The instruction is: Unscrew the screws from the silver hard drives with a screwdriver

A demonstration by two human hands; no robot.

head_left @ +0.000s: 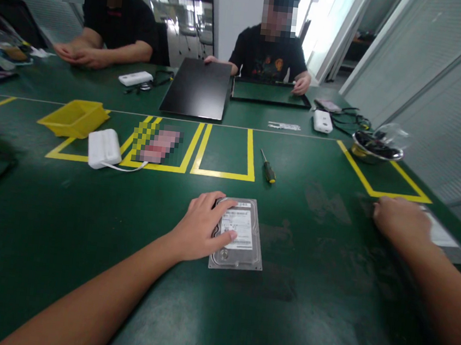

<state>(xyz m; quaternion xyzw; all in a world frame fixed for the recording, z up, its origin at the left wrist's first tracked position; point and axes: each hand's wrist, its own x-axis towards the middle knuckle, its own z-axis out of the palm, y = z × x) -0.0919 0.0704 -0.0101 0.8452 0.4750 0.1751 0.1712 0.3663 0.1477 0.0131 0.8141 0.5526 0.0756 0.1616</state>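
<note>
A silver hard drive (242, 256) with a white label lies flat on the green table. My left hand (206, 227) rests over its left side, index finger and thumb spread apart on the top face. Off to the right, my right hand (402, 221) is closed with the knuckles up, over a flat, partly clear sleeve (448, 239) with something white in it. What the curled fingers hold, if anything, is hidden. Beyond the drive lies a screwdriver (268, 168) with a dark green and yellow handle.
A yellow bin (73, 118), a white power bank (104, 148) cabled to a pixelated object (159, 146) and a metal bowl (376, 152) of dark items stand near yellow tape outlines. Opposite, a person (267, 55) touches a dark panel (198, 89) and a black frame (270, 103); another person sits left.
</note>
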